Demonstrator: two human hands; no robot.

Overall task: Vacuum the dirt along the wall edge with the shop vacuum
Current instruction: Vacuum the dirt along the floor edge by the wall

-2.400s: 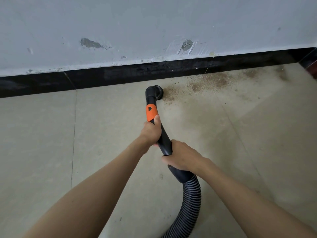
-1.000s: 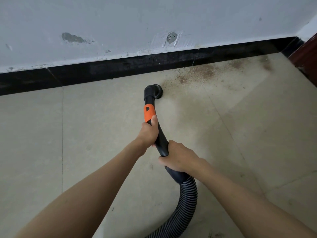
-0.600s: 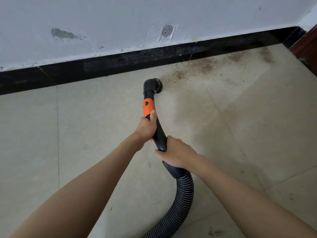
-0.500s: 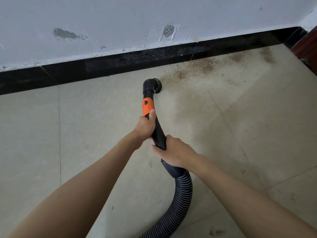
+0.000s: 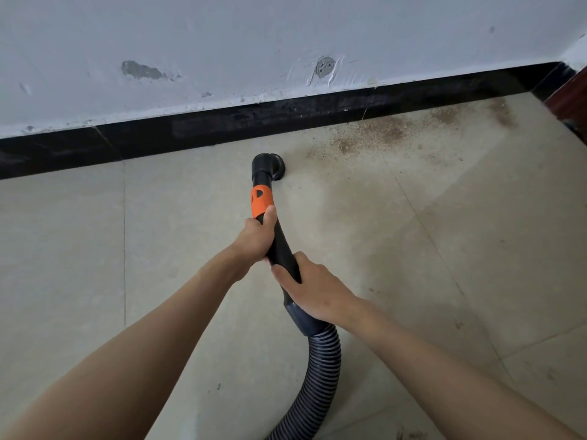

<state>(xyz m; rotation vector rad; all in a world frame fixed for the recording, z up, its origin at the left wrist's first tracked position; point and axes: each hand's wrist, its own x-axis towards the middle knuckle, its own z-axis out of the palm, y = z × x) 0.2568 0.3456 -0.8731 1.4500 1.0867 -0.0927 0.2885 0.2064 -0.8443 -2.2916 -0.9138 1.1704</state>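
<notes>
A black vacuum wand [image 5: 279, 246] with an orange collar [image 5: 261, 201] points toward the wall, its round nozzle [image 5: 270, 166] down on the tile a little short of the black baseboard [image 5: 286, 117]. My left hand [image 5: 255, 238] grips the wand just below the orange collar. My right hand [image 5: 313, 289] grips it lower, where the ribbed hose [image 5: 320, 373] joins. Brown dirt [image 5: 374, 133] lies scattered on the floor along the baseboard, right of the nozzle and apart from it.
A white wall [image 5: 254, 42] with chipped patches rises above the baseboard. Beige floor tiles [image 5: 79, 249] spread left and toward me. A dark red frame [image 5: 571, 100] stands at the far right corner. The hose trails off the bottom edge.
The dirt patch directly right of the nozzle has thinned since the earliest frame. The nozzle has drawn back slightly from the baseboard. Both hands keep their grip.
</notes>
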